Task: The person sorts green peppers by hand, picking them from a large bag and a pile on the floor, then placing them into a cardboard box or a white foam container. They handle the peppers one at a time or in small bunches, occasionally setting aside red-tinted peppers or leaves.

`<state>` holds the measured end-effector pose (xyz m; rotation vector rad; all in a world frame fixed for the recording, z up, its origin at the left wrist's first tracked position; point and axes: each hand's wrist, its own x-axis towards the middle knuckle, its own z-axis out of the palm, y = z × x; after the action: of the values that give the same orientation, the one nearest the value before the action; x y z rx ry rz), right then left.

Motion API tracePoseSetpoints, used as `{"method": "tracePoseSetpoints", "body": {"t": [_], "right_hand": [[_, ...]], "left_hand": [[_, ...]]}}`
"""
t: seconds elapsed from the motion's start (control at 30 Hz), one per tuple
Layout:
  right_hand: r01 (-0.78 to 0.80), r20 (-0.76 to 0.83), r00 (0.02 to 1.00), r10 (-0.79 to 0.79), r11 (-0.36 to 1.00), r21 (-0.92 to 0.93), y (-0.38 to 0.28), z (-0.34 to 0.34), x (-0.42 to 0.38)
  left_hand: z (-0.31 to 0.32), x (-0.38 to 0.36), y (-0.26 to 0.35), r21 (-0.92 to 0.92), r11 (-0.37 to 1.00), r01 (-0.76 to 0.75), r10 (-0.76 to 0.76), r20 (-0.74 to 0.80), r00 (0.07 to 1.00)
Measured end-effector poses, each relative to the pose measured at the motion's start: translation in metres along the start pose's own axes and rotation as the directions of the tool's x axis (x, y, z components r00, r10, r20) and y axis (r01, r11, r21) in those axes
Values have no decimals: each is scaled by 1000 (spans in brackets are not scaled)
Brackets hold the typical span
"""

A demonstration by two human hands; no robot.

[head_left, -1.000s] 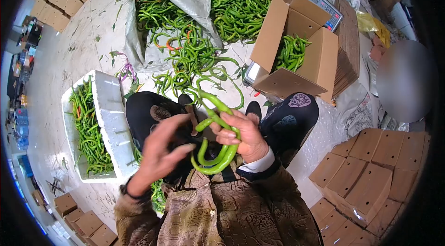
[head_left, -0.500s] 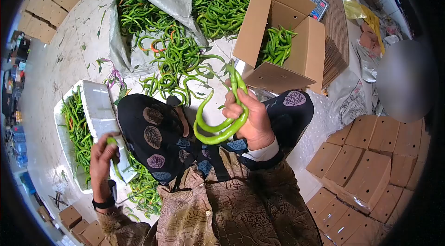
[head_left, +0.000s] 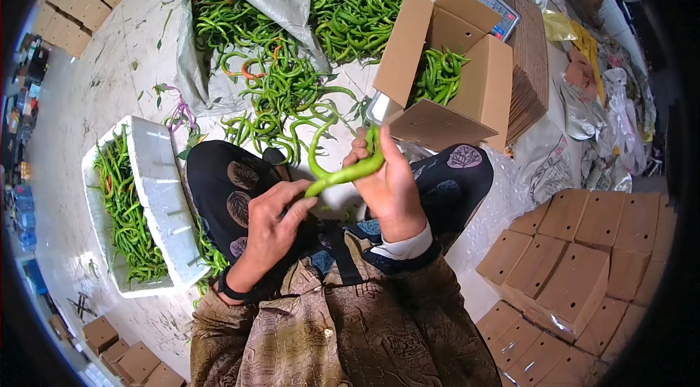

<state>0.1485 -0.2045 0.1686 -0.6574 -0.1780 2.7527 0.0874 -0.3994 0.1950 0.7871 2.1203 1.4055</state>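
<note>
Long green chili peppers (head_left: 348,173) are between my two hands, above my lap. My right hand (head_left: 396,186) is closed around them, its thumb raised along one side. The fingertips of my left hand (head_left: 275,221) pinch the near end of one pepper. One curved pepper bends up and away behind my right fingers, which hide part of the bunch. Beyond my hands, a pile of loose green peppers (head_left: 281,92), a few of them red, spills out of a white woven sack (head_left: 292,12). An open cardboard box (head_left: 477,84) with green peppers inside stands ahead to the right.
A white foam box (head_left: 164,219) of peppers stands at my left. Behind the cardboard box sit a digital scale (head_left: 485,1) and flattened cartons (head_left: 529,59). Stacked closed cartons (head_left: 569,278) fill the right side, near plastic bags (head_left: 583,110). A second pepper heap (head_left: 357,1) lies farther back.
My left hand has moved right, from beside the foam box to the peppers in my right hand. The pepper it held is gone from that spot. My right hand has turned slightly.
</note>
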Motion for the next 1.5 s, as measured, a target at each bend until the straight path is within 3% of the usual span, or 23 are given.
{"method": "tracePoseSetpoints", "body": {"t": [0.13,0.23,0.3,0.43,0.53,0.6,0.63,0.7,0.73,0.8,0.87,0.93,0.97,1.07,1.1,1.13,1.2,1.27,1.33,1.37,1.4,1.47,1.5], "right_hand": [[54,-88,994,-62,994,-93,-3,18,-7],[-55,-32,998,53,995,-81,-2,6,-4],[-51,98,993,71,979,-196,1,-3,-1],[-109,210,961,178,946,-305,4,-1,-4],[-233,139,943,302,899,-370,1,-2,-4],[-200,139,942,306,843,-499,7,-3,-5],[-184,88,943,321,723,-665,9,-4,-6],[-122,64,932,358,471,-874,6,2,-11],[-122,62,932,358,470,-874,5,-7,-8],[-164,165,908,386,688,-707,5,-32,2],[-196,82,952,294,795,-574,0,-24,3],[-230,209,924,319,904,-361,-20,-25,6],[-216,206,926,315,893,-395,-28,-27,8],[-167,190,952,241,925,-341,-22,-14,2],[-170,298,915,270,931,-323,-19,-16,5],[-170,296,916,270,931,-323,-17,-17,6],[-269,367,870,330,940,-208,-8,-18,6],[-275,403,851,337,939,-204,4,-15,9],[-307,403,854,329,944,-121,14,-15,9],[-295,419,846,330,944,-149,18,-18,11],[-296,375,863,338,941,-165,20,-21,11],[-268,227,926,303,948,-173,25,-14,6],[-274,273,907,320,942,-196,25,-18,6]], "left_hand": [[7,5,1,-328,934,142,-134,46,990],[5,7,3,-397,880,262,-229,129,965],[7,8,0,-621,726,297,-259,153,954],[-4,9,4,-759,577,302,-328,123,936],[-27,3,11,-736,657,162,-259,-18,966],[-42,-3,18,-711,693,117,-250,-84,965],[-48,-8,21,-689,721,73,-236,-145,961],[-61,-20,25,-638,770,0,-231,-279,932],[-69,-24,27,-607,794,-38,-237,-367,900],[-84,-32,28,-547,821,-162,-196,-537,821],[-111,-52,9,-221,971,-93,-59,-595,802],[-128,-74,9,16,994,109,-81,-566,820],[-143,-90,-9,188,966,175,-61,-496,866],[-155,-127,-39,714,627,312,-232,-211,949],[-145,-133,-30,755,585,295,-267,-164,950],[-139,-133,-21,666,674,318,-243,-207,948],[-123,-131,-9,45,918,394,-350,-376,858],[-86,-99,37,-262,897,357,-433,-358,827],[-48,-72,34,-317,924,212,-261,-120,958],[-27,-57,36,-252,949,190,-202,-25,979],[-9,-40,42,-105,994,20,-16,40,999],[25,-16,35,78,908,-412,413,5,911],[33,-9,28,104,896,-432,431,31,902]]}}
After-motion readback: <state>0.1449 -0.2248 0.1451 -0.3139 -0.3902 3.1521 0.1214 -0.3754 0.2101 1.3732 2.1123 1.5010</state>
